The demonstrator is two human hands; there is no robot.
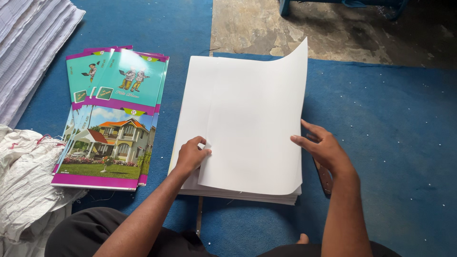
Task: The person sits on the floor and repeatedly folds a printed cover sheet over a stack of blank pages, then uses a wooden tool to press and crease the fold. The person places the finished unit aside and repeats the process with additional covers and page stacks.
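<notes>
Top sheet (254,123) lifts off the paper stack (238,192) on the blue mat (381,119); left hand (190,154) pinches its near edge, right hand (323,147) steadies the side, fingers open. Judged light, floppy, crease-prone: best held by the edges

Matt white paper sheets (247,119), glossy covers (114,119)

Two bare hands in play, left hand (191,154) and right hand (322,147). One thick stack of white paper sheets (228,95) between them, one lifted white sheet (259,123), and one fanned pile of colourful printed covers (112,119) left of the left hand.
</notes>
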